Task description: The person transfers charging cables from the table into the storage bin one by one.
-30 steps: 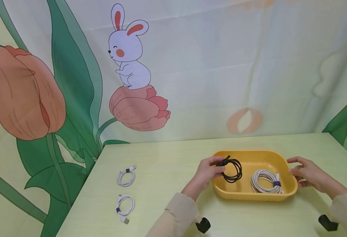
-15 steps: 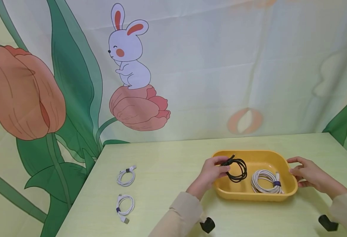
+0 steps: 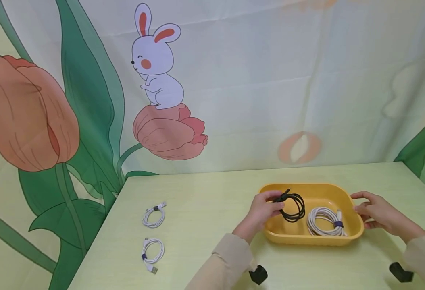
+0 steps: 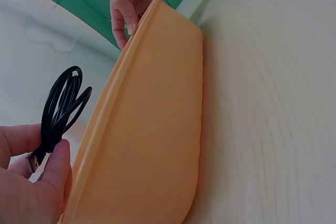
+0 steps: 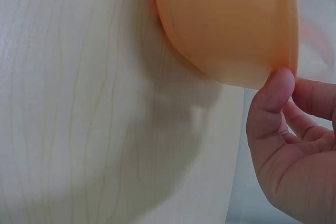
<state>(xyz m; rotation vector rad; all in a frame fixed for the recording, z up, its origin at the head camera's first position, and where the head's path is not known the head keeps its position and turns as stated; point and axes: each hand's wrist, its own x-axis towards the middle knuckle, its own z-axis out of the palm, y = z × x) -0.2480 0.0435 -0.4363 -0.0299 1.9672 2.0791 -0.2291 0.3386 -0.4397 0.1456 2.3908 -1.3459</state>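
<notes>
pale yellow-green wood-grain table (image 3: 205, 189) sits against a printed fabric backdrop (image 3: 270, 80); cartoon white bunny (image 3: 157, 60) on a pink tulip (image 3: 169, 133), big green leaves, soft even light

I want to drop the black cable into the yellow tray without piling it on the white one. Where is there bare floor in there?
The tray floor is bare on its left half, under the black cable in the left hand. The white coiled cable crowds the right half, by the right hand.

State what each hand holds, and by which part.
Left hand pinches the coiled black cable at its bundled plug end. Right hand touches the yellow tray rim, holding nothing.
</notes>
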